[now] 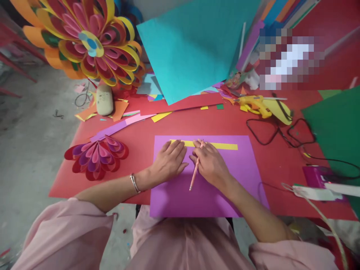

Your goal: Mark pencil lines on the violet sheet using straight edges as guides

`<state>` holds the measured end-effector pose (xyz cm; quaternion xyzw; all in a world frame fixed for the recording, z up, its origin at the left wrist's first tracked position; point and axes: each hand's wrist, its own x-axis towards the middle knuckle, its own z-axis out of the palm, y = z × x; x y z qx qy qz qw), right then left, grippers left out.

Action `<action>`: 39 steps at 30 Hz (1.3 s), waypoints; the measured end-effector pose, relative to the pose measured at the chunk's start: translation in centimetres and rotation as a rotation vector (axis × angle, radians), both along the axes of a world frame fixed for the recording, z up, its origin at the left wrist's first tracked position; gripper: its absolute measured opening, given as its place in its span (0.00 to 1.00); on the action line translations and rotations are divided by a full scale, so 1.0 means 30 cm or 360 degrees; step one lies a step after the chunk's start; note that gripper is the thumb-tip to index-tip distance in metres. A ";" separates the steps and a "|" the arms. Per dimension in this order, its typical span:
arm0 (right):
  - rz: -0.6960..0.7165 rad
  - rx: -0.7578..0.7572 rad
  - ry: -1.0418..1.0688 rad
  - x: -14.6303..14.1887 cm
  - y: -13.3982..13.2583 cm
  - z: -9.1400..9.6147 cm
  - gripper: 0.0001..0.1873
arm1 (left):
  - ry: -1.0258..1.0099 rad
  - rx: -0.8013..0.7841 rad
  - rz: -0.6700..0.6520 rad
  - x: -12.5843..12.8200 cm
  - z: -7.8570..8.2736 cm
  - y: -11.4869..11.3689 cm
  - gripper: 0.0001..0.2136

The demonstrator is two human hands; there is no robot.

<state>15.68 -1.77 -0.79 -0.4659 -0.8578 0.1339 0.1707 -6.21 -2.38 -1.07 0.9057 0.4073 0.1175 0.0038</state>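
Observation:
A purple paper sheet (171,198) lies at the table's front edge, and a narrow yellow paper strip (225,146) rests across its upper part. My left hand (170,159) is flat, palm down, its fingertips pressing the left end of the strip. In my right hand (210,163) is a pink pencil (194,174), slanting down toward me with its upper end between the fingers. The fingertips of that hand touch the strip near its middle. To the left lies a half flower of looped red, purple and pink paper (97,155).
A large looped paper flower (92,43) and a teal sheet (194,48) stand at the back. Paper scraps (161,117) and a cream-coloured rounded object (104,100) lie behind the sheet. At right are a yellow glue gun (254,105), black cord, a green sheet (337,131) and a white power strip (317,192).

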 end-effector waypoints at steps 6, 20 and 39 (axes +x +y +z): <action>0.0106 -0.0002 0.0011 -0.057 0.051 -0.014 0.10 | -0.0122 0.0103 0.0025 -0.004 0.000 0.021 0.26; 0.0158 0.0102 0.0103 0.030 0.095 -0.040 0.07 | -0.0122 -0.0035 -0.0153 0.000 -0.030 -0.032 0.27; 0.0097 0.0335 0.0158 -0.046 0.107 -0.030 0.05 | -0.0099 -0.0024 0.0122 -0.017 -0.005 -0.004 0.30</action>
